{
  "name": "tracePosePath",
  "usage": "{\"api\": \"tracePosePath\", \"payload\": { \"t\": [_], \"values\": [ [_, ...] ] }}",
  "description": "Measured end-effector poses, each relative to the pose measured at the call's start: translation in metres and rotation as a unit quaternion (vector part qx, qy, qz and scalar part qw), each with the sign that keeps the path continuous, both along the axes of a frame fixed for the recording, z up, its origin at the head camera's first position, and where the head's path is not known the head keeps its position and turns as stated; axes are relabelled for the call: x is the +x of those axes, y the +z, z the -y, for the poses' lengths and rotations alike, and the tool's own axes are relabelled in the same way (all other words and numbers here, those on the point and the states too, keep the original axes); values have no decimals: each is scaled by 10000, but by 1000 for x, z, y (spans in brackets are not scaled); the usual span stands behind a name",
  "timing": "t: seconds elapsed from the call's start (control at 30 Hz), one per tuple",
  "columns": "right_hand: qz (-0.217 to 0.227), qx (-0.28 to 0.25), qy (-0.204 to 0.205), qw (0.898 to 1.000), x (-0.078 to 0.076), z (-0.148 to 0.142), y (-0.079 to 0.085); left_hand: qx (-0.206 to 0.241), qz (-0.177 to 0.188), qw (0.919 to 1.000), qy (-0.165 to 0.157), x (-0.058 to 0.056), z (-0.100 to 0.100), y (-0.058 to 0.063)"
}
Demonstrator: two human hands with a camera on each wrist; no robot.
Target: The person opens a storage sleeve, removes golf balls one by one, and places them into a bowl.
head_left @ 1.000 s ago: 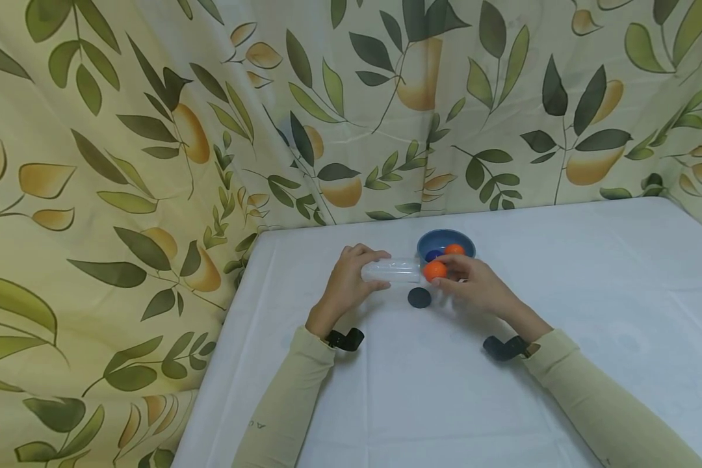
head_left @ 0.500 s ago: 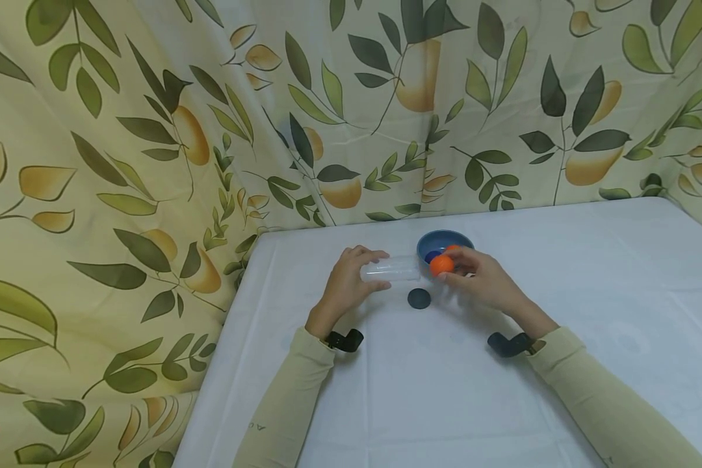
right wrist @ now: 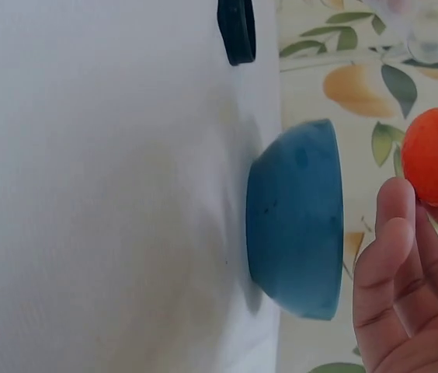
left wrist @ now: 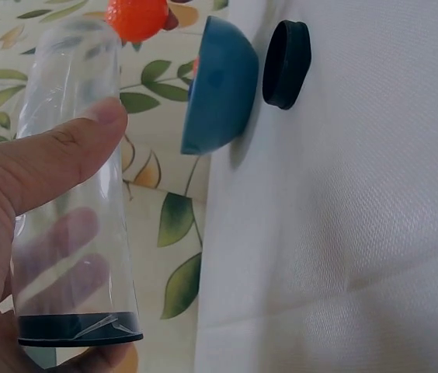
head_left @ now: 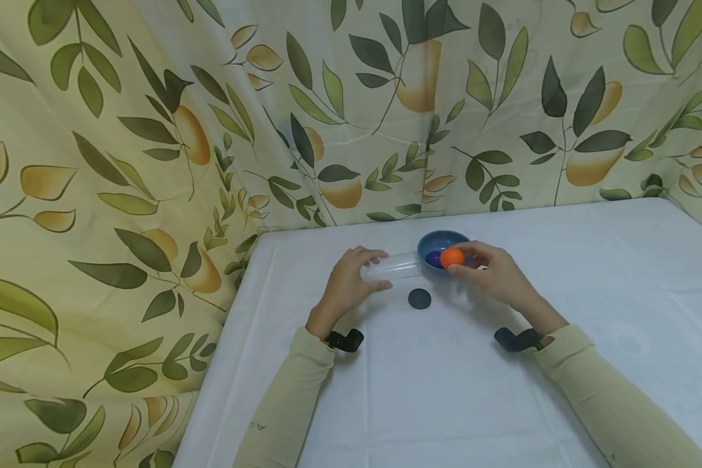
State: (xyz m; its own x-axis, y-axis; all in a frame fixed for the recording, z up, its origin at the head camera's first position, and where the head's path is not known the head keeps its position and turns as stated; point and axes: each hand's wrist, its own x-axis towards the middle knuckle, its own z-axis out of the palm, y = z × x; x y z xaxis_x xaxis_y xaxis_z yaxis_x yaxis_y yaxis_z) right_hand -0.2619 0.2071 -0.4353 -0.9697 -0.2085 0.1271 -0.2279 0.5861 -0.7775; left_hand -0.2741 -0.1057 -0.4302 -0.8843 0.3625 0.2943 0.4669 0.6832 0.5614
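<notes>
My left hand (head_left: pixel 346 279) grips a clear plastic tube (head_left: pixel 399 266) on its side above the table, its far end pointing at the bowl. In the left wrist view, fingers show through the tube's wall, and a dark cap (left wrist: pixel 79 328) covers the end by the palm. Between thumb and fingertips, my right hand (head_left: pixel 497 276) pinches an orange ball (head_left: pixel 452 257) over the front right rim of a blue bowl (head_left: pixel 444 238). A dark blue ball (head_left: pixel 433 259) lies inside that bowl. A bit of orange (left wrist: pixel 196 66) also peeks over its rim in the left wrist view.
A round black lid (head_left: pixel 419 299) lies on the white tablecloth (head_left: pixel 433 390) in front of the bowl. Behind the table hangs a curtain (head_left: pixel 351 117) printed with leaves and fruit. Each wrist wears a small black camera (head_left: pixel 346 339).
My right hand has carried the orange ball from the tube's far end rightward to over the bowl. The left hand stays put, while the tube's far end has tilted slightly.
</notes>
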Motion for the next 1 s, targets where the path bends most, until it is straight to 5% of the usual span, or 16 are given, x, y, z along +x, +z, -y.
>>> {"api": "tracePosePath", "payload": {
  "t": [1.0],
  "values": [
    [167, -102, -556, 9983, -30, -13, 12, 205, 234, 9995, 45, 1, 0, 1]
  ]
}}
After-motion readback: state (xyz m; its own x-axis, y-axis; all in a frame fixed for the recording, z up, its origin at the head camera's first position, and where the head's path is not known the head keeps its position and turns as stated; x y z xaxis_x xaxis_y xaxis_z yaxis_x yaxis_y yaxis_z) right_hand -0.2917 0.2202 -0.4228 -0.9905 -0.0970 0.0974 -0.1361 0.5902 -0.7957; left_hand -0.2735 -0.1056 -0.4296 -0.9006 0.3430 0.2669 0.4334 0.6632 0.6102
